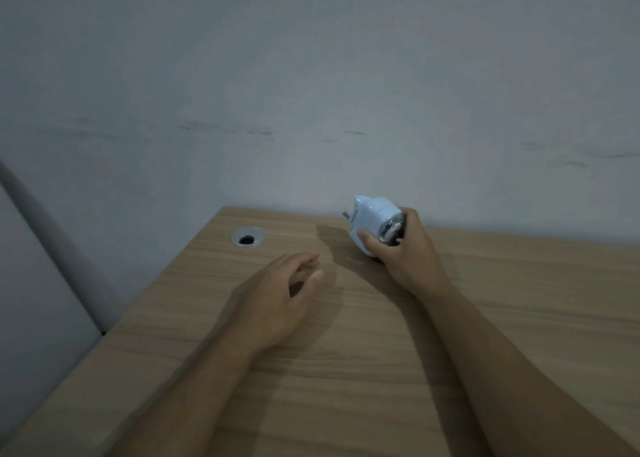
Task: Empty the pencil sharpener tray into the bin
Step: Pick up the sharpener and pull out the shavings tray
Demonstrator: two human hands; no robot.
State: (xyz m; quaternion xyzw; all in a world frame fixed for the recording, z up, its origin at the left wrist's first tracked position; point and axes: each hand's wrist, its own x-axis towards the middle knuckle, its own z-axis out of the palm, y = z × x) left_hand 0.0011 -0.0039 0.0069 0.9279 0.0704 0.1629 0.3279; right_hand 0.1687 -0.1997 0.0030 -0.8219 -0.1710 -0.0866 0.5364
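Observation:
A light blue pencil sharpener (372, 219) with a clear, dark-filled tray end is tilted near the far edge of the wooden desk (311, 370). My right hand (405, 255) is wrapped around its lower side and tray end, thumb on the blue body. A small grey crank sticks out at its far left. My left hand (280, 300) hovers low over the desk to the left of the sharpener, fingers apart and curled, holding nothing. No bin is in view.
A round cable hole (248, 237) with a silver rim sits near the desk's far left corner. A grey wall (311, 93) stands right behind the desk. The desk's left edge drops off toward a pale panel (34, 283).

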